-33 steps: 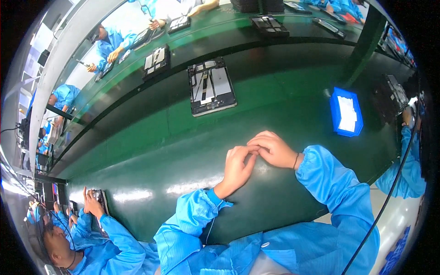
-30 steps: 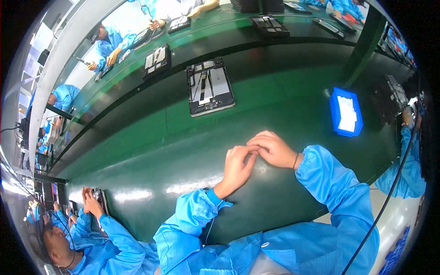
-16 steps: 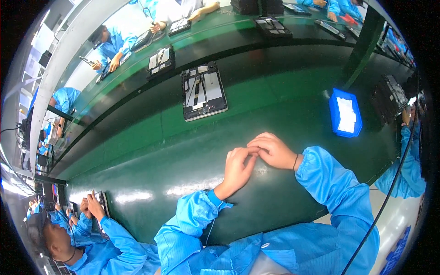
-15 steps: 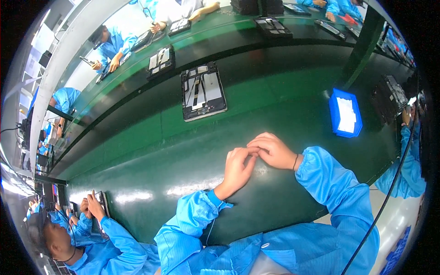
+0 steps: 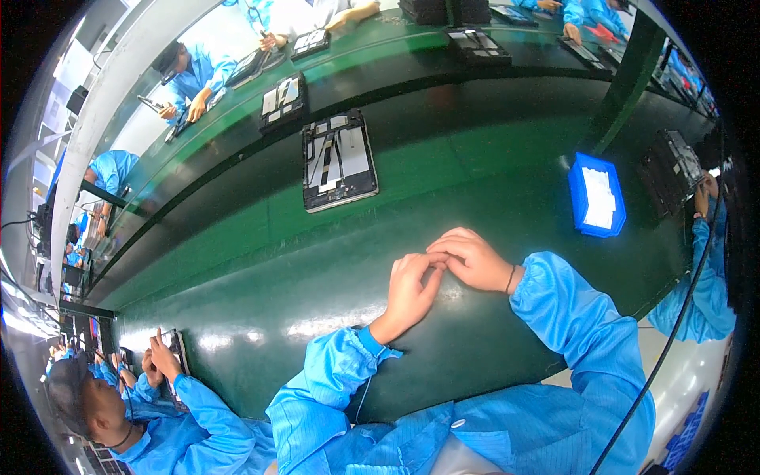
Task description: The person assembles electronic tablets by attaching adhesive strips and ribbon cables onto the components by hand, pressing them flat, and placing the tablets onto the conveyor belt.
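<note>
My left hand (image 5: 412, 289) and my right hand (image 5: 475, 263) meet at the fingertips just above the green work table (image 5: 269, 293). Both have curled, closed fingers, and whatever may be between the tips is hidden. Beyond them, an opened tablet-like device (image 5: 340, 162) with its inner parts showing lies on the green strip, touched by neither hand. To the right of my right hand stands a blue bin (image 5: 577, 202) with white pieces in it.
More opened devices, among them one (image 5: 283, 103) and another (image 5: 479, 47), lie on the far strip. A green post (image 5: 625, 87) rises at the right, near a stack of dark trays (image 5: 669, 174). A co-worker (image 5: 190, 412) sits close at my left; others work across.
The nearer opened device has shifted slightly left, while those on the far strip have slid slightly right. The left co-worker's hands have moved a little. My own hands stay still.
</note>
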Available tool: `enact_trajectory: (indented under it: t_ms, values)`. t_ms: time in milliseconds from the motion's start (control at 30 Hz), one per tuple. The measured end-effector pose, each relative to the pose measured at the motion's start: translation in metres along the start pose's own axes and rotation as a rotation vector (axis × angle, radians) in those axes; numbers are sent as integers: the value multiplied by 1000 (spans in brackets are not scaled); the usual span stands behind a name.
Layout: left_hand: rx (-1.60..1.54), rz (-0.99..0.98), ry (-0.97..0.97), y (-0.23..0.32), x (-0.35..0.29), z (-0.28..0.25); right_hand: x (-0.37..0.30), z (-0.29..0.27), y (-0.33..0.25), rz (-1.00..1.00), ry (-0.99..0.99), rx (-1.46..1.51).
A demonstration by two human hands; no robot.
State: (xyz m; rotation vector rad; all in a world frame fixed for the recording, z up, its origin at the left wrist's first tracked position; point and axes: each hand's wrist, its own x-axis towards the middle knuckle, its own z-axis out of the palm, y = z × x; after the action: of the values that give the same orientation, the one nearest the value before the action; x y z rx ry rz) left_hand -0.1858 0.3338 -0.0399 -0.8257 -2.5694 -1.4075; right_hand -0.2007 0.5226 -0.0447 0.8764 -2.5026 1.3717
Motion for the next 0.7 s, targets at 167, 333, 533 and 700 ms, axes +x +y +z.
enact_trajectory:
  t_ms: [167, 333, 533, 700]
  values:
    - [-5, -8, 0, 1, 3, 5, -2, -3, 6, -4, 0, 9]
    - [11, -21, -12, 3, 7, 9, -3, -7, 10, 1, 8, 11]
    - [-6, -3, 8, 2, 10, 17, -5, -12, 15, -4, -4, 8]
    - [0, -10, 6, 1, 12, 23, -7, -17, 18, -3, -10, 9]
